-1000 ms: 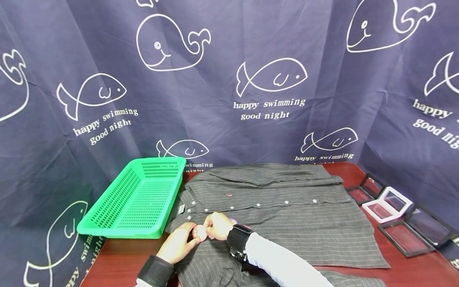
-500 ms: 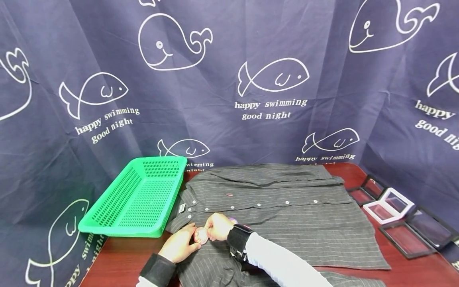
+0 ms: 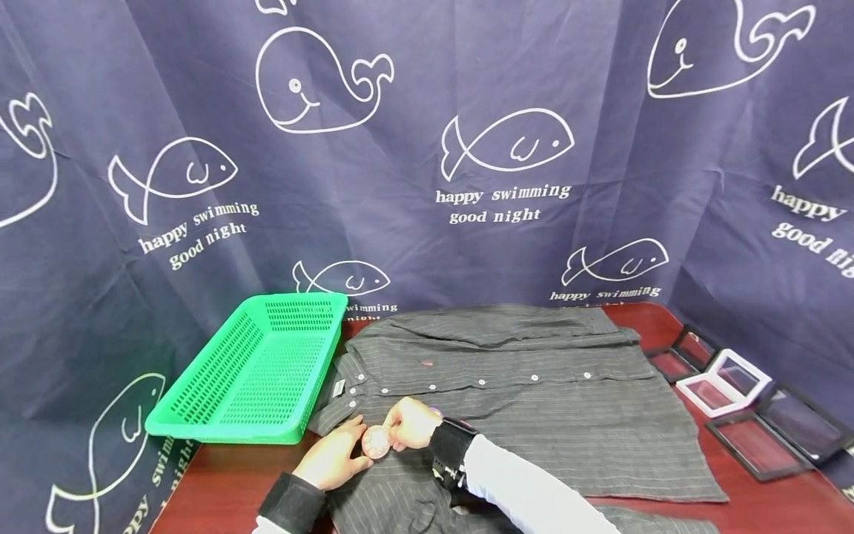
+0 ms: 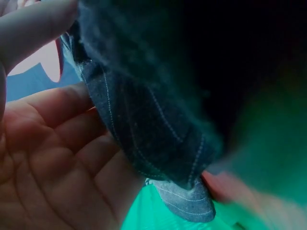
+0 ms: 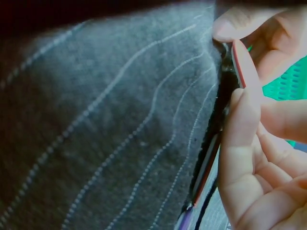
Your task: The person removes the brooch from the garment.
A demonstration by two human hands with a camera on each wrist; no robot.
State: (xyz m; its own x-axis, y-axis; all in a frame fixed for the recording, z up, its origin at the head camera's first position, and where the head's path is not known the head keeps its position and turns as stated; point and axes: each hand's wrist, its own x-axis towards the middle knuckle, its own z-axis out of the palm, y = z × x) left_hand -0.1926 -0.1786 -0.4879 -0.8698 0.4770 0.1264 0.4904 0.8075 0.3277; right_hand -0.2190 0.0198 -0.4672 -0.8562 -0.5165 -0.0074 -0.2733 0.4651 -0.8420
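Note:
A round pink-and-white pin badge (image 3: 376, 442) is at the upper part of a dark pinstriped shirt (image 3: 554, 415) spread on the table. From its left, my left hand (image 3: 331, 454) holds the rim between thumb and fingers, close to a fold of cloth. Opposite, my right hand (image 3: 412, 424) pinches the other edge. The right wrist view shows the badge (image 5: 247, 64) edge-on against the cloth; its back is hidden. Lower on the same cloth edge sits a red-rimmed disc (image 5: 206, 167), with a purple edge (image 5: 184, 219) below it.
A green plastic basket (image 3: 302, 423) stands left of the shirt. On the right of the red-brown table (image 3: 794, 508) lie opened frames: a white one (image 3: 740, 404) and black ones (image 3: 760, 449). A printed blue curtain (image 3: 400, 170) hangs behind.
The badge's face is turned more toward the head camera. My right hand has shifted very slightly right and down; my left hand stays almost in place.

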